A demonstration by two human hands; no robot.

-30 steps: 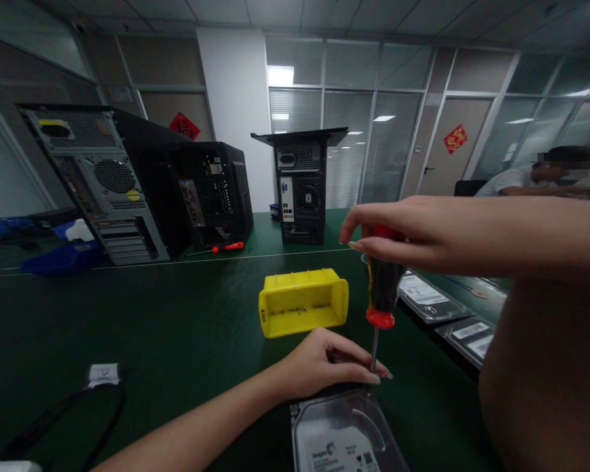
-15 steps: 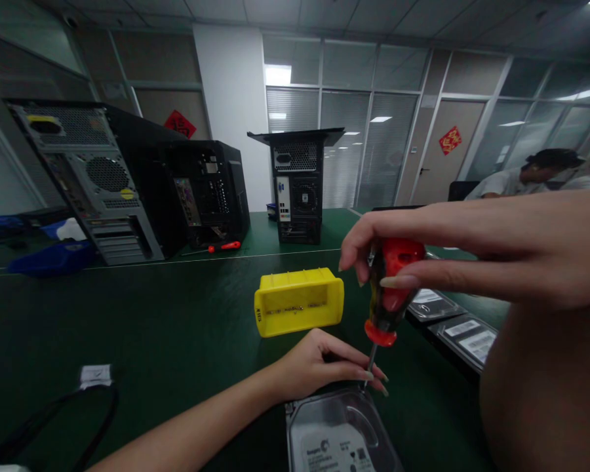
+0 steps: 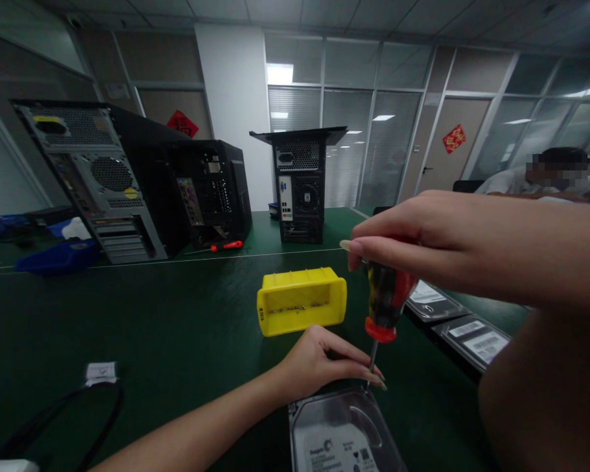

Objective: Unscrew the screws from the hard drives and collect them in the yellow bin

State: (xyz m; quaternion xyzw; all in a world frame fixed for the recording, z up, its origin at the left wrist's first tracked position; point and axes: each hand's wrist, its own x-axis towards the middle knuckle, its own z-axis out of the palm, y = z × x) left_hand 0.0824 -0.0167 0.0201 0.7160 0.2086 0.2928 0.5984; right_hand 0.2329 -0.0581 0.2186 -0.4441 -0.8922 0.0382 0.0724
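Note:
In my right hand [image 3: 413, 242] is a screwdriver [image 3: 391, 288] with a red and black handle, gripped from above and held nearly upright. Its thin metal shaft runs down to the far right corner of a hard drive [image 3: 339, 429] lying label up at the near edge of the view. My left hand [image 3: 332, 364] reaches in beside that corner, thumb and fingers pinched around the low end of the shaft. Whether a screw sits under the tip is hidden by the fingers. Beyond the left hand stands a yellow bin [image 3: 302, 305] with several small screws inside.
More hard drives [image 3: 476, 337] lie to the right, partly behind my right arm. Computer cases [image 3: 299, 187] stand at the back, with a red screwdriver [image 3: 227, 246] near them. A tagged black cable [image 3: 101, 373] is at left. A person [image 3: 545, 174] sits far right.
My right hand has turned on the screwdriver handle, its palm now covering the top. The left hand and the hard drive stay in place; the view has shifted slightly.

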